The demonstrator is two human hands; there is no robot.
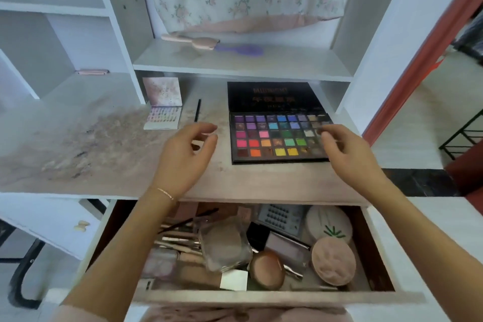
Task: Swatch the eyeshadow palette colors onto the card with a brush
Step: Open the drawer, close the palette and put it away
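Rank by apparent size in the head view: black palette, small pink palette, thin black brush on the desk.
1. Black palette, clearly largest.
2. Small pink palette.
3. Brush, thinnest by far.
All lie at similar depth, so the order is fairly safe.

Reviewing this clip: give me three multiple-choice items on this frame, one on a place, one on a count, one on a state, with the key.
1. Where does the thin black brush lie?
A. In the drawer
B. On the desk between the two palettes
C. On the upper shelf

2. How many open eyeshadow palettes are on the desk?
A. One
B. Two
C. Three

3. What is the state of the drawer?
A. Pulled open, full of makeup items
B. Closed
C. Open and bare

Key: 1 B, it lies between the small palette and the large palette. 2 B, both lids stand up. 3 A, brushes and puffs show inside.
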